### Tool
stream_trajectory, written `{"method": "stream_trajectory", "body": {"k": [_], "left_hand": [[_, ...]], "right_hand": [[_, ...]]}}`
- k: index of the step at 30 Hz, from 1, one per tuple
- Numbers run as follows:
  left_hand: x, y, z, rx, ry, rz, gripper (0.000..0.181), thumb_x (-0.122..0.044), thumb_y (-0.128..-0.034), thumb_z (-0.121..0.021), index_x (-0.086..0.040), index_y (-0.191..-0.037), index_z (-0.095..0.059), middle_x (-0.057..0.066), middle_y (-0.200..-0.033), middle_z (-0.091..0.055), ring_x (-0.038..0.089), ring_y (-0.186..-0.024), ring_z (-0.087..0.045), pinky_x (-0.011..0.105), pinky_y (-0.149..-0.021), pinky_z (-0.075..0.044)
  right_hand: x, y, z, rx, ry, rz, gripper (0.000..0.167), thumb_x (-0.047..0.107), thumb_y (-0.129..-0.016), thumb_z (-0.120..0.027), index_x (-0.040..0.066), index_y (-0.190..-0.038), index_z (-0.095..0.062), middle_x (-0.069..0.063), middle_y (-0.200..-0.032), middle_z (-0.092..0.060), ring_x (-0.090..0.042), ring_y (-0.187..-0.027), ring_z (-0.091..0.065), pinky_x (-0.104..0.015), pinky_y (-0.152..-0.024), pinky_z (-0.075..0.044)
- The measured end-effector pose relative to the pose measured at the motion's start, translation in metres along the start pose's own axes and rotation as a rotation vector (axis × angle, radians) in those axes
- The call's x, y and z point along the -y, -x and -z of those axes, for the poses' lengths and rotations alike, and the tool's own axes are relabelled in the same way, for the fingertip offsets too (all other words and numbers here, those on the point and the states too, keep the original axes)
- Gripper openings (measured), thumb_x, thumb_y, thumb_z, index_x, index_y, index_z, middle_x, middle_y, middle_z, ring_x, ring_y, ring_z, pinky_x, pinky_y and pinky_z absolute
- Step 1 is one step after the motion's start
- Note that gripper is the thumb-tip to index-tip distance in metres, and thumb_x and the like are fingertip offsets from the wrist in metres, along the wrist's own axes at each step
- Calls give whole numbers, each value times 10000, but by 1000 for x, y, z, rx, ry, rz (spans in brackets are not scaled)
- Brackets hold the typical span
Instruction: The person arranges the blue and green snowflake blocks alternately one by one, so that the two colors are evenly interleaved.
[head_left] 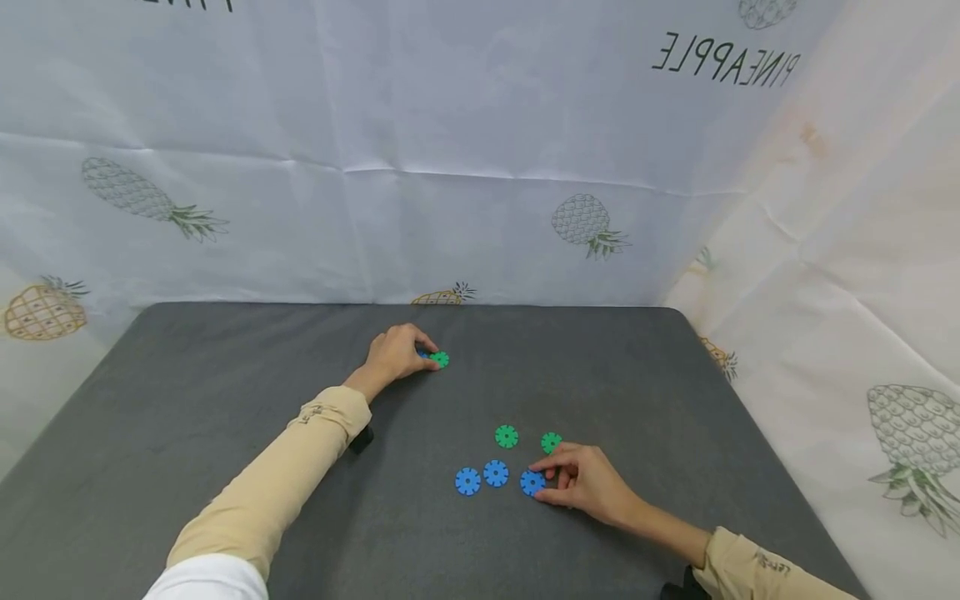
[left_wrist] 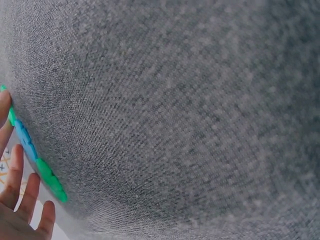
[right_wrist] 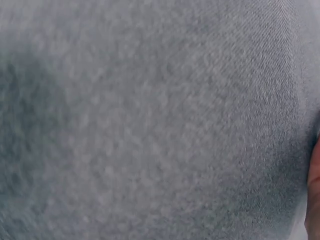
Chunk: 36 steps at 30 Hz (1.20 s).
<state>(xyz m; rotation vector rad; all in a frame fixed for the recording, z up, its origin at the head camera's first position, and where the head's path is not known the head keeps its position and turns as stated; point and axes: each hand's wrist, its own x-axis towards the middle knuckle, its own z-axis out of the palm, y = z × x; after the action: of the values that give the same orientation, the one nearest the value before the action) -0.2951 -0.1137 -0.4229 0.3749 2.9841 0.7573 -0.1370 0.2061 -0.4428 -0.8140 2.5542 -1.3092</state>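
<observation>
Near the far edge, my left hand [head_left: 397, 352] pinches a green notched disc [head_left: 439, 359] between thumb and finger. A blue disc [head_left: 423, 356] shows partly behind the fingers. In the left wrist view, green, blue [left_wrist: 26, 140] and green [left_wrist: 52, 181] discs run in a row alongside the left fingers; whether they are joined is unclear. Closer to the front, my right hand [head_left: 588, 483] has thumb and fingertip on opposite edges of a blue notched disc [head_left: 532, 482]. Only a sliver of the right hand [right_wrist: 314, 195] appears in the right wrist view, without its disc.
Two more blue discs [head_left: 496, 473] [head_left: 468, 482] lie left of the right hand. A green disc [head_left: 506, 436] sits behind them, and another green disc [head_left: 551, 442] lies just beyond the right fingers. Grey cloth covers the table [head_left: 225, 417]; a pineapple-print curtain [head_left: 450, 100] hangs behind.
</observation>
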Motion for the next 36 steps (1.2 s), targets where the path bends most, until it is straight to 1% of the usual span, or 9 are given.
{"method": "stream_trajectory", "body": {"k": [5, 10, 14, 21, 24, 26, 32, 34, 36], "left_hand": [[-1, -2, 1, 8, -1, 10, 265, -335, -779, -808, -198, -1004, -778, 75, -1188, -649, 253, -943, -630, 387, -706, -512], [0, -2, 1, -3, 3, 7, 265, -337, -772, -814, -202, -997, -780, 75, -1177, -656, 253, -925, -634, 385, -690, -510], [0, -2, 0, 1, -1, 11, 267, -341, -772, -813, -205, -999, -779, 74, -1166, -659, 243, -904, -633, 379, -687, -509], [-1, -1, -1, 5, -16, 15, 265, -349, -770, -813, -210, -993, -781, 65, -1155, -664, 237, -896, -635, 374, -682, -511], [-1, 0, -1, 3, -17, 13, 259, -342, -774, -811, -207, -993, -782, 71, -1156, -663, 246, -910, -635, 385, -691, -512], [-1, 1, -2, 5, -19, 12, 258, -341, -777, -809, -207, -995, -781, 71, -1161, -661, 250, -922, -634, 390, -701, -514], [-1, 1, -2, -2, -25, 4, 253, -343, -776, -809, -206, -986, -781, 75, -1183, -652, 254, -942, -634, 390, -702, -513], [-1, 1, -1, -4, -25, 4, 252, -347, -773, -810, -211, -982, -781, 74, -1189, -649, 255, -942, -634, 386, -695, -512], [-2, 1, -1, -4, -26, 7, 253, -351, -772, -811, -215, -984, -781, 73, -1194, -645, 255, -943, -633, 384, -692, -511]], "right_hand": [[-1, -3, 3, -16, 4, 14, 246, 195, -758, -827, 71, -957, -750, 13, -775, -585, 3, -569, -516, -209, -481, -477], [-2, -11, 9, -59, 7, 102, 230, 188, -739, -839, 82, -920, -743, 25, -740, -573, 3, -595, -506, -211, -482, -480], [-3, -19, 15, -79, 18, 144, 225, 184, -740, -837, 87, -920, -744, 21, -737, -579, -14, -607, -502, -206, -491, -473], [-7, -33, 22, -97, 73, 172, 216, 108, -736, -830, 40, -919, -740, -35, -739, -589, -120, -605, -507, -186, -505, -440], [-2, -38, 24, -112, 91, 195, 214, 33, -711, -831, 1, -898, -733, -86, -720, -588, -191, -585, -505, -191, -496, -423], [6, -42, 26, -118, 94, 206, 209, -19, -697, -824, -28, -880, -725, -114, -707, -580, -198, -578, -496, -193, -493, -417], [24, -54, 33, -101, 109, 239, 201, -82, -691, -803, -81, -867, -706, -158, -698, -568, -184, -579, -486, -209, -504, -424], [23, -60, 35, -92, 110, 240, 203, -69, -698, -804, -84, -876, -709, -163, -705, -576, -199, -583, -494, -226, -508, -430], [11, -68, 35, -73, 104, 241, 198, -16, -725, -807, -61, -896, -716, -110, -717, -581, -149, -601, -497, -212, -520, -430]]}}
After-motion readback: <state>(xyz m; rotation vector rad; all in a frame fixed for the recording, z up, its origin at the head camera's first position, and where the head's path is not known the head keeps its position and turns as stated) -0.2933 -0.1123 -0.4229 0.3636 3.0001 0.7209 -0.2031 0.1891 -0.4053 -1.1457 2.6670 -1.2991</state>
